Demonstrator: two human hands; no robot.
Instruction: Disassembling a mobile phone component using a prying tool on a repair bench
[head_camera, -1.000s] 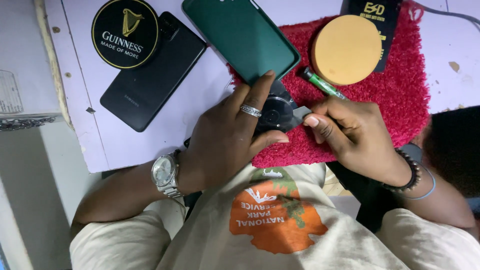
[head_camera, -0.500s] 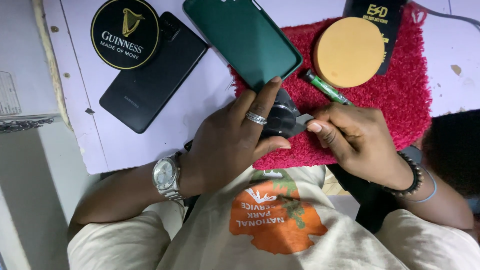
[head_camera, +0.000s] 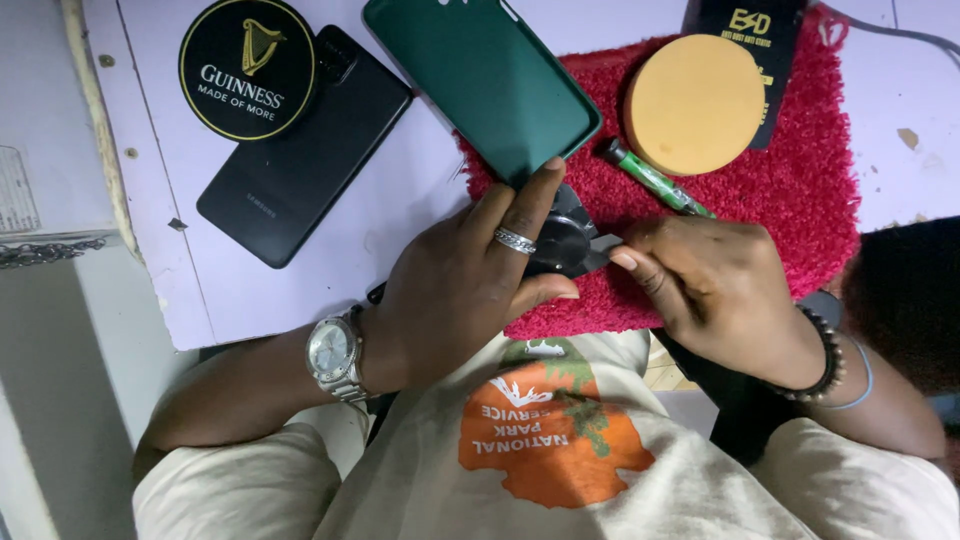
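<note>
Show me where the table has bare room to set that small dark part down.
Bare tabletop lies between the black phone and the red mat, below the green case. The mat's right end is bare too. Its middle is crowded: left hand, right hand, green pen, yellow disc.

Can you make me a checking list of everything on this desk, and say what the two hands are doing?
Surface: pale table with a red fluffy mat on it.
Job's things: small dark round object, held over the mat's near edge.
Clutter: green phone case, black phone, round black coaster, round orange pad, green pen, black card.
Grips: left hand wraps the dark object; right hand pinches its edge.
Cables: one dark cable at the far right.
Surroundings: nothing seen beyond the person's lap.
</note>
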